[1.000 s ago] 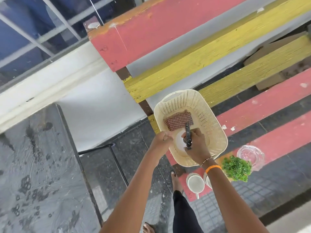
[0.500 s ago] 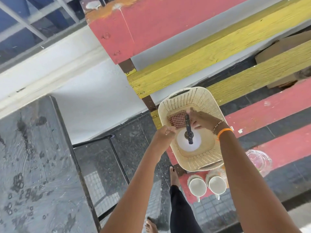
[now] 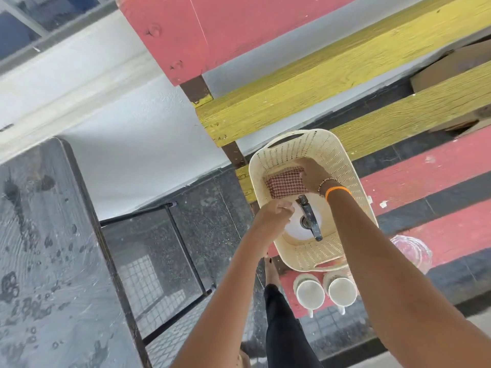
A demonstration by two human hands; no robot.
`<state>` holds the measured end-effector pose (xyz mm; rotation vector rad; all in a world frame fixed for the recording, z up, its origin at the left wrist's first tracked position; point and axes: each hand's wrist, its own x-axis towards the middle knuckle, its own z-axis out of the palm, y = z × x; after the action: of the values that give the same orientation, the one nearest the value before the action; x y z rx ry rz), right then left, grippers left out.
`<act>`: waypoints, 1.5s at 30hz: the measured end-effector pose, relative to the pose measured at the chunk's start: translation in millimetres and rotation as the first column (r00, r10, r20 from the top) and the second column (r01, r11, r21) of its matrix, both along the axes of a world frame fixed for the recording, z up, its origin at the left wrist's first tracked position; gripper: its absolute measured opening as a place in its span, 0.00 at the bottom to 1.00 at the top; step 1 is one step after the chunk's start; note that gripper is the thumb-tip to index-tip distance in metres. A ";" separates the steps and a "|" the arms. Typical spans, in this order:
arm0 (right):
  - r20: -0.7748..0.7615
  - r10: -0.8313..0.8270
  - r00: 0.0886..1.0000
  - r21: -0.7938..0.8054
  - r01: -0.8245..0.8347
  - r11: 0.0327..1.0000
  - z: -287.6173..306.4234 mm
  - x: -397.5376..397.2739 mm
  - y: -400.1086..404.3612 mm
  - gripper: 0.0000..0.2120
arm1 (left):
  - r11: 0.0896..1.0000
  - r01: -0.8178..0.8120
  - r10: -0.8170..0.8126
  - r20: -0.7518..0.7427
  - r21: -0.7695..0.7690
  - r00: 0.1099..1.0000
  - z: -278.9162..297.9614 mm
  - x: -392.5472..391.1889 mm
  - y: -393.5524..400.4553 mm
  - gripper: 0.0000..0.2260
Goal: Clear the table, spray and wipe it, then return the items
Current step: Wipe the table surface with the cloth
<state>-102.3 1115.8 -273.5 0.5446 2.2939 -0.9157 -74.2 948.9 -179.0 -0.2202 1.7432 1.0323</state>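
Note:
A cream perforated basket [image 3: 332, 147] sits on a red and yellow slatted bench [image 3: 425, 179]. My left hand [image 3: 273, 213] grips the basket's near-left rim. Inside the basket stands a white spray bottle [image 3: 309, 220] with a dark trigger head, and beside it lies a folded red checkered cloth [image 3: 284, 184]. My right hand [image 3: 312, 172] reaches into the basket, its fingers closed over the cloth's far right edge. The grey table [image 3: 47, 261] at the left is wet with streaks and droplets.
Two white cups [image 3: 310, 292] stand on the bench below the basket. A clear glass bowl [image 3: 410, 252] sits to the right of my right forearm. A black metal frame [image 3: 183, 248] stands between table and bench, and my leg and foot are below.
My right hand has let go of the spray bottle's trigger head and moved up onto the checkered cloth. My left hand has stayed on the basket rim. The view has shifted closer.

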 end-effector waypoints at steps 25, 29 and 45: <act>-0.435 0.058 0.898 0.025 -0.052 0.998 101.3 13.8 -7.2 0.05 | 0.983 -0.125 0.145 -0.159 0.133 0.977 46.9 0.9 -40.2 0.09; -0.636 0.050 0.770 0.004 -0.062 0.998 171.1 19.3 -40.1 0.06 | 0.924 -0.272 0.304 -0.085 0.269 0.949 72.1 0.2 -48.7 0.11; -0.568 -0.138 0.811 -0.511 -0.216 0.832 267.3 121.1 -338.8 0.05 | 0.202 -0.720 0.883 0.195 0.664 0.427 136.5 108.0 -272.5 0.19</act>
<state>18.9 777.0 -6.2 -0.0752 2.3435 -1.8575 33.7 676.4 -42.5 -0.6287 1.2164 2.5452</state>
